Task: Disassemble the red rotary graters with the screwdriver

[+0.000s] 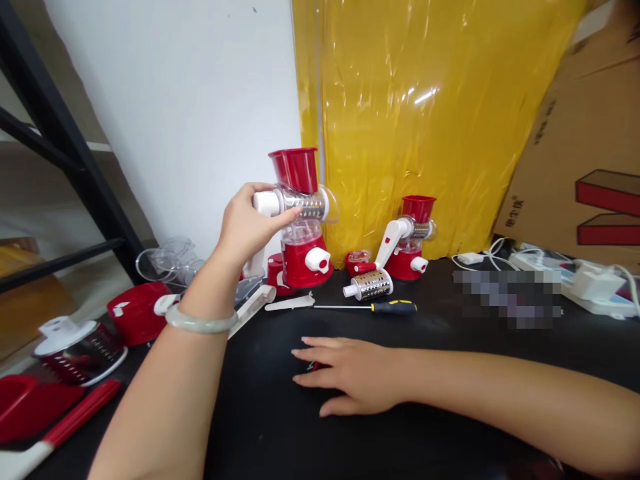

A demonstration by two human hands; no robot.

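Note:
My left hand [250, 223] is wrapped round the clear upper body of a red and white rotary grater [304, 263], near its white crank hub. The grater is upright, with a red hopper on top and a metal drum inside. My right hand [350, 375] lies palm down on the black table [280, 433], fingers spread, over a small red and dark item [313, 366] mostly hidden beneath it. Beyond that hand are a screwdriver [395, 307], a white flat part [290, 303] and a loose metal drum [374, 285].
A second grater [407, 260] stands further back. Red bases [140, 310], a drum [83, 350] and a red-handled part [83, 413] lie at the left. A power strip [595, 287] with cables and a cardboard box [570, 160] are at the right.

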